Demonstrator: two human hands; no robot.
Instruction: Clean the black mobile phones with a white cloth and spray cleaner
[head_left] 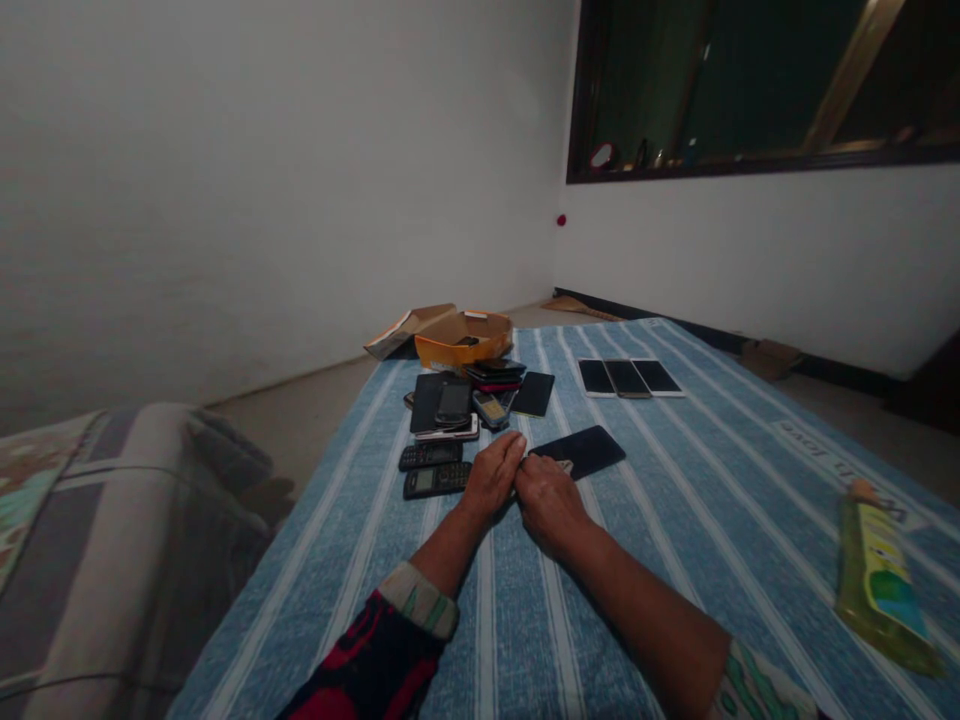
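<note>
My left hand [495, 472] and my right hand [551, 497] meet near the middle of the blue striped cloth. Both have their fingers closed, and what lies between them is hidden. A small pale bit [565, 466] shows at the edge of my right hand. Just beyond that hand lies a dark smartphone [589, 448], partly covered by it. Left of my left hand are two black keypad phones [430, 455], the nearer one close to my wrist. Behind them sit a stacked group of phones [453, 402] and a grey keypad phone [490, 407].
Three smartphones [628, 378] lie side by side at the back right. An open orange cardboard box [457, 348] stands at the back left, with a dark flat phone [534, 393] nearer. A yellow-green bottle [881, 590] lies at right. A blanket-covered seat [150, 560] is at left.
</note>
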